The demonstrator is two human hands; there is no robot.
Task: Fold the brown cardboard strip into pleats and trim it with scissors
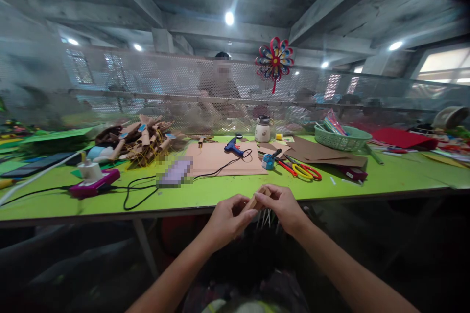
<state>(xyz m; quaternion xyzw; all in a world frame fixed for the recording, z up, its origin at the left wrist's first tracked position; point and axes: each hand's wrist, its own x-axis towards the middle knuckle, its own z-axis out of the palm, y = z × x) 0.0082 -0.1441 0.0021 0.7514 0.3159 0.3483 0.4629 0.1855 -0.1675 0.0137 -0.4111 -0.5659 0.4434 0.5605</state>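
Observation:
Close to the table's front edge, a small folded piece of brown cardboard (257,199) is held between both hands. My left hand (229,220) grips its near left end, thumb along the side. The fingers of my right hand (281,205) close on the upper right end, with the thumb pressed on top. Several thin white strips (266,217) show just below the hands; whether they join the cardboard I cannot tell. Beyond the hands, a blue glue gun (234,147) lies on flat brown card sheets (209,161).
Scissors (304,171) and a small blue jar (269,161) lie right of the sheets. A green basket (343,139) stands farther right. Rolled cardboard pieces (145,139) are heaped at left, behind a purple power strip (94,183) and black cords. A person (220,83) is behind the mesh screen.

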